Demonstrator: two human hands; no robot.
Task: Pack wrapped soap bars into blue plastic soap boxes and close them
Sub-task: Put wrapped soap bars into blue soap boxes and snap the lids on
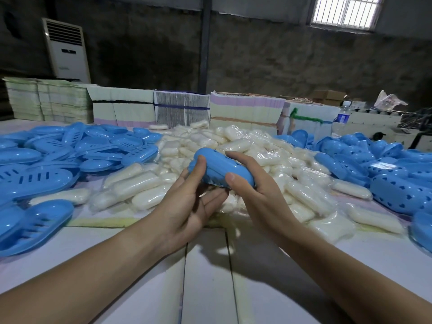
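Note:
I hold a blue plastic soap box [218, 168] above the table, its two halves together, tilted with one end up and away from me. My left hand [187, 204] lies palm up under its near-left end, thumb pressed on the top. My right hand [254, 190] grips the right end, thumb on the near side and fingers round the back. A big heap of wrapped white soap bars [245, 155] lies just behind and below the box.
Slotted blue box halves [46, 160] are piled on the left, heart-punched blue halves [385, 174] on the right. Bundled flat cartons [182, 108] line the far edge. Bare white table boards [208, 277] lie near me. A tall air conditioner [66, 50] stands at the back left.

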